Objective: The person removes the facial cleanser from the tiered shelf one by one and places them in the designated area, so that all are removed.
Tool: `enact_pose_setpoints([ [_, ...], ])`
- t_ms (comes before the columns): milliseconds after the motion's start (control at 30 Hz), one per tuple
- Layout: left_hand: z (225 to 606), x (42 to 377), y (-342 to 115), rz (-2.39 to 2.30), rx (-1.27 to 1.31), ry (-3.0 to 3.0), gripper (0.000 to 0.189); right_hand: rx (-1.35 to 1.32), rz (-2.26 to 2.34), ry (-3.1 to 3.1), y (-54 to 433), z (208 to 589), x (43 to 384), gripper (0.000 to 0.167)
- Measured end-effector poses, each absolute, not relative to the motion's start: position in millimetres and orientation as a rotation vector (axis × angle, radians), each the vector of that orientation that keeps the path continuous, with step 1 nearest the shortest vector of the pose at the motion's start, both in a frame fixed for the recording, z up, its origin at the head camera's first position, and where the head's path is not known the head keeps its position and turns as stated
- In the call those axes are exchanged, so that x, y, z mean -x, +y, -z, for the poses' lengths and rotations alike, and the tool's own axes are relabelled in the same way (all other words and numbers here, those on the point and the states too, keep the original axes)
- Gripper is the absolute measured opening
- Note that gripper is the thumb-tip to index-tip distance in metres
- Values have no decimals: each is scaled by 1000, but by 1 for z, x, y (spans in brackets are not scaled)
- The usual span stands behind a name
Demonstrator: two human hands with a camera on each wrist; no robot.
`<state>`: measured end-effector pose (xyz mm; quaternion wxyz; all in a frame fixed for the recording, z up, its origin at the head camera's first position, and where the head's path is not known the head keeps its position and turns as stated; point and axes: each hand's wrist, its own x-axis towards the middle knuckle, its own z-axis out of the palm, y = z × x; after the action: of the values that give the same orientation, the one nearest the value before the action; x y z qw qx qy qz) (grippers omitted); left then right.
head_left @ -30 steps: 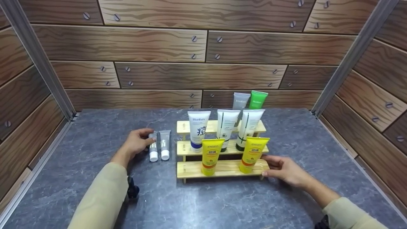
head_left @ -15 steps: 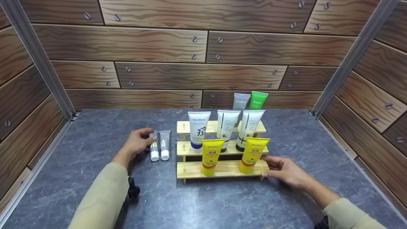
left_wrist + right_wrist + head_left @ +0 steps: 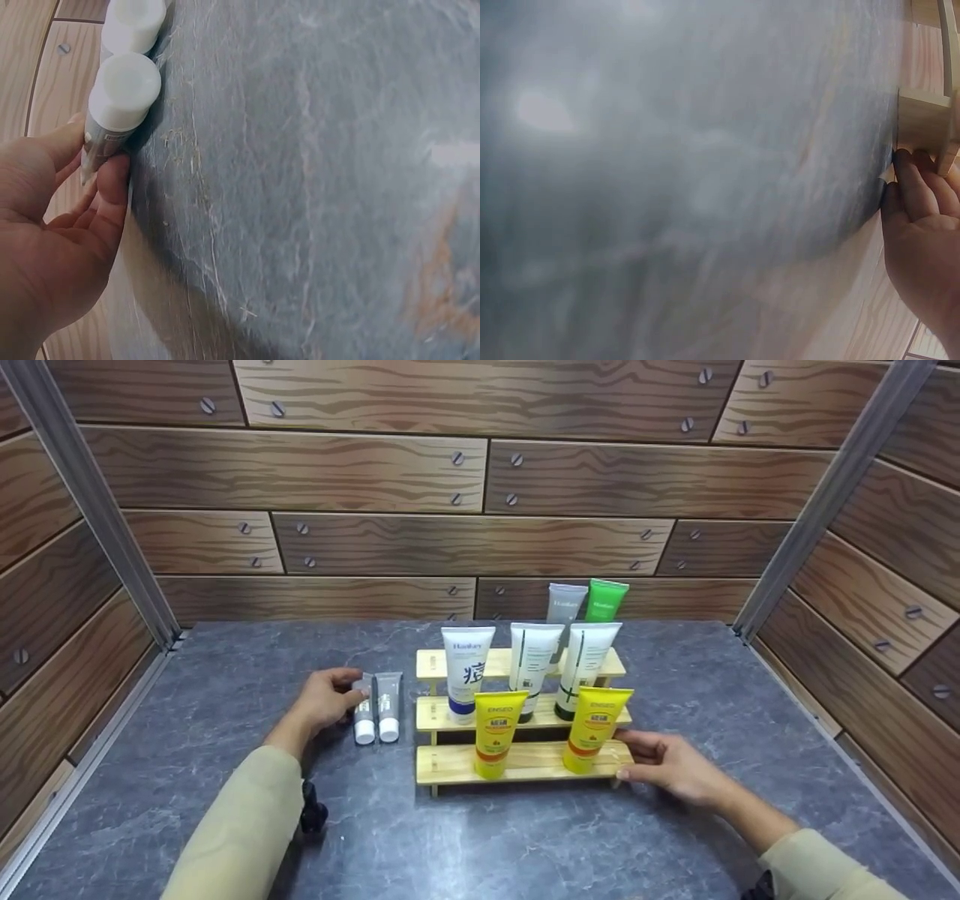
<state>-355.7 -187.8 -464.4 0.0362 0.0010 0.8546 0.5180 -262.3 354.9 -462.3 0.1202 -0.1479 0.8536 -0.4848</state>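
My left hand (image 3: 326, 699) pinches the left one of two grey squeeze tubes with white caps, thumb on top and fingers along its outer side. That grey tube (image 3: 364, 725) lies on the table, cap toward me; the second grey tube (image 3: 389, 705) lies beside it. In the left wrist view, the pinched tube's white cap (image 3: 124, 90) sticks out past the fingers. My right hand (image 3: 675, 765) holds the right end of the lowest step of a three-step wooden display stand (image 3: 450, 765), thumb in front and fingers behind. In the right wrist view the stand's edge (image 3: 922, 112) shows above the fingers.
Two yellow tubes (image 3: 499, 735) stand on the lowest step, and three white tubes (image 3: 466, 675) on the middle one. A grey-blue tube (image 3: 564, 604) and a green tube (image 3: 605, 598) stand at the back right. Wood-patterned walls (image 3: 375, 544) enclose the grey marbled table (image 3: 480, 840).
The head view has tilted slightly, shifting the scene down a little. The pinched grey tube's cap end has shifted slightly right, toward the second tube. The right hand keeps its place on the stand.
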Motion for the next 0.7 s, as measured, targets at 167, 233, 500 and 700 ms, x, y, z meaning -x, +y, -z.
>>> enact_pose_setpoints([
  [167, 464, 353, -191, -1550, -37, 2670, 47, 459, 1444, 2461, 355, 464, 262, 75],
  [233, 464, 352, -192, -1538, -50, 2684, 46, 462, 1451, 2451, 355, 465, 263, 75],
  [500, 462, 350, -196, -1531, -68, 2677, 47, 457, 1437, 2470, 354, 464, 263, 76],
  [700, 451, 347, -203, -1517, -44, 2660, 50, 446, 1409, 2497, 355, 462, 264, 76],
])
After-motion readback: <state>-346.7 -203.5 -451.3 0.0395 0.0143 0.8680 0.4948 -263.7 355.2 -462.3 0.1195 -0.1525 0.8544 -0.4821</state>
